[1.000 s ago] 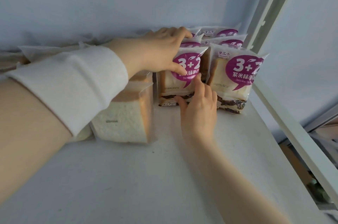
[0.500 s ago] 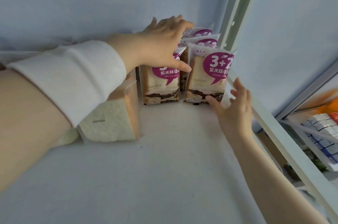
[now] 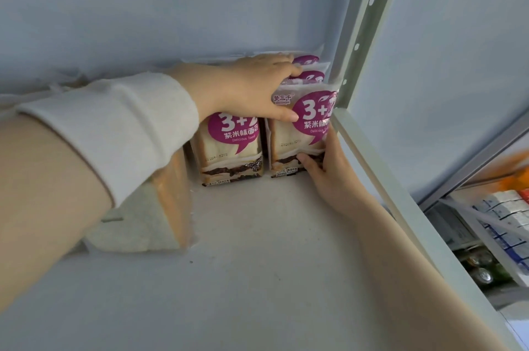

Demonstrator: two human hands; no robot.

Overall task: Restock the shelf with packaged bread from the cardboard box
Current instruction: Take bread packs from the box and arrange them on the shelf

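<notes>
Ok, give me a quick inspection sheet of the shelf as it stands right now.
Surface: white shelf, front area bare.
Job's things: two purple-label bread packs upright at the back right corner, left pack and right pack side by side; more packs behind them. The cardboard box is not in view.
Clutter: clear-wrapped plain loaf at left, partly under the sleeve.
Grippers: left hand rests over the pack tops, thumb on the right pack; right hand holds that pack's lower right edge.
Cables: nothing seen.
Surroundings: perforated upright at right; boxed goods and cans on lower shelves.
</notes>
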